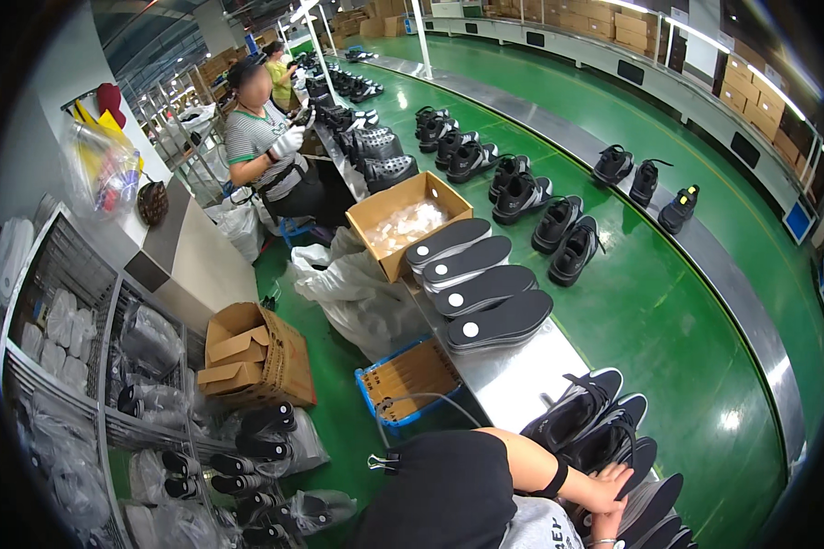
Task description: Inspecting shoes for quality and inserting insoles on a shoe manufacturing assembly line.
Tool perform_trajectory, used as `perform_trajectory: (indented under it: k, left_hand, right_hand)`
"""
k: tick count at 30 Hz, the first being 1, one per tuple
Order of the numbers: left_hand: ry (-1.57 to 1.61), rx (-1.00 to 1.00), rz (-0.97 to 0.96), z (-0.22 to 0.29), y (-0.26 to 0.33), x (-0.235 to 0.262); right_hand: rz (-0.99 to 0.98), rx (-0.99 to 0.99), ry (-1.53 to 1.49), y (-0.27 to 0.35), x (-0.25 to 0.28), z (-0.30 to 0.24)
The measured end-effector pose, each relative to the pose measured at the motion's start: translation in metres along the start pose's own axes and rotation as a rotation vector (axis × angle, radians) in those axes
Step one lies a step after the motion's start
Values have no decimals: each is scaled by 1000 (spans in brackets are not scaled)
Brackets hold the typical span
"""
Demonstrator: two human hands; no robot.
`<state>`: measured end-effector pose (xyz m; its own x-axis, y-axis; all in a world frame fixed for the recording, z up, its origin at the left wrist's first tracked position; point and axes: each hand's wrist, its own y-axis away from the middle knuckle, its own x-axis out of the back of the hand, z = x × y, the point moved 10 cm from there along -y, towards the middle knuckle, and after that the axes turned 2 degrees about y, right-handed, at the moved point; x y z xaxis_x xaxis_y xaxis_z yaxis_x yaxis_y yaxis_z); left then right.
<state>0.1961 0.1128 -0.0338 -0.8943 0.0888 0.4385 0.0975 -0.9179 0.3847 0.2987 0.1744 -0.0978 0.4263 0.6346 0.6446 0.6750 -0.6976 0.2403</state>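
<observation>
My left hand (611,485), with a black wristband on the forearm, lies at the bottom right with its fingers over a dark insole (655,499). Just below it, my right hand (604,532) with a thin bracelet is mostly cut off by the frame edge, and its grip is hidden. Right behind my hands, a pair of black sneakers (581,407) with white soles sits on the steel table (513,375). Further up the table lie several stacks of black insoles (485,288) with white round stickers.
An open cardboard box (403,220) of small clear packets stands beyond the insoles. Black shoes ride the green conveyor (677,320). A co-worker (261,137) in a striped top works further up. A blue crate (412,380), cardboard boxes (256,357) and racks of bagged shoes (156,412) fill the left.
</observation>
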Motion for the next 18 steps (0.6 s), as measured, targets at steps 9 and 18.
perform_trajectory:
  k: [9,18]
  left_hand:
    - [268,269,160,-44,-23,-15]
    - [392,462,134,-60,-19,-8]
  right_hand:
    - [140,-231,-546,-13,-26,43]
    - [-46,-244,-1174,15,-39,5]
